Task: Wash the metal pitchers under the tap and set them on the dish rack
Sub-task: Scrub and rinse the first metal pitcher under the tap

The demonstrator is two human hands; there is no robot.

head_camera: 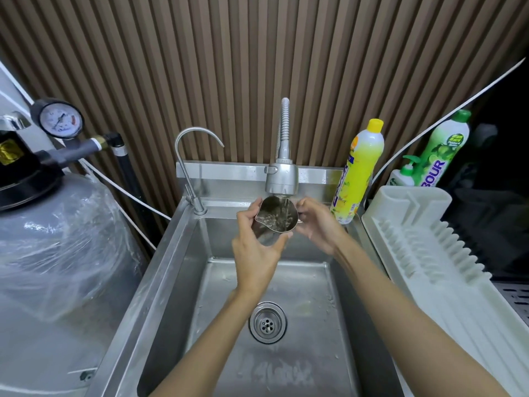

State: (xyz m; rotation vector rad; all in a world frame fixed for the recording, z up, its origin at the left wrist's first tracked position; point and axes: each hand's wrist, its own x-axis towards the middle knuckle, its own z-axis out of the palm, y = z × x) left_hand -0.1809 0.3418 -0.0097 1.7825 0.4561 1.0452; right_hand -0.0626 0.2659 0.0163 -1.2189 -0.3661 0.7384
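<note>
Both forearms stretched forward over the sink (pixel 171 267), left hand (pixel 254 247) wrapped round the metal pitcher (pixel 276 217), fingers and thumb curled on its body, right hand (pixel 317 224) gripping its handle side, pitcher tipped toward the viewer directly beneath the running tap (pixel 282 179), well above the drain

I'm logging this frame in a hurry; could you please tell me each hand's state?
Left hand: grips the metal pitcher round its body.
Right hand: holds the same pitcher at its right side.
</note>
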